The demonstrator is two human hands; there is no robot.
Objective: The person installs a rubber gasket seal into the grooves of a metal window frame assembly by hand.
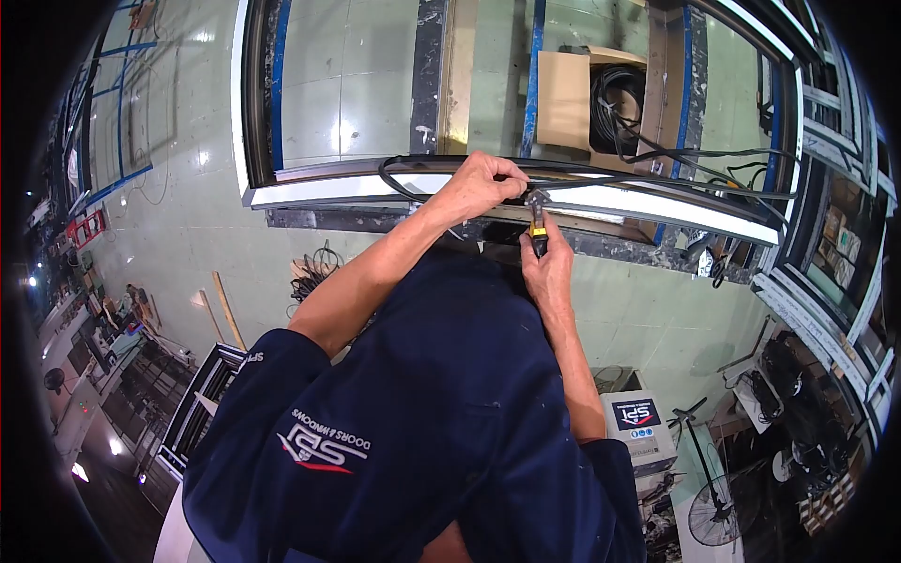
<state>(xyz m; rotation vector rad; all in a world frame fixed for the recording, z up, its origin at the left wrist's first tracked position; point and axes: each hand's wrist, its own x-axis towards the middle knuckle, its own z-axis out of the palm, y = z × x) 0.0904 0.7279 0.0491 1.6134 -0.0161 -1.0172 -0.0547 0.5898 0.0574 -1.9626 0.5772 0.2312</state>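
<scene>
My right hand is wrapped round pliers with yellow and black handles. Their metal jaws point away from me, over the near rail of a white and black frame. Just left of the jaws, my left hand pinches a black rubber strip at the rail. The strip loops out to the left of that hand and also runs along the rail to the right. Whether the jaws touch the strip is too small to tell.
Beyond the rail, an open cardboard box holds a coil of black strip. Scissors hang at the bench's right end. More frame profiles stand at right. Behind on the floor are a white box and a fan.
</scene>
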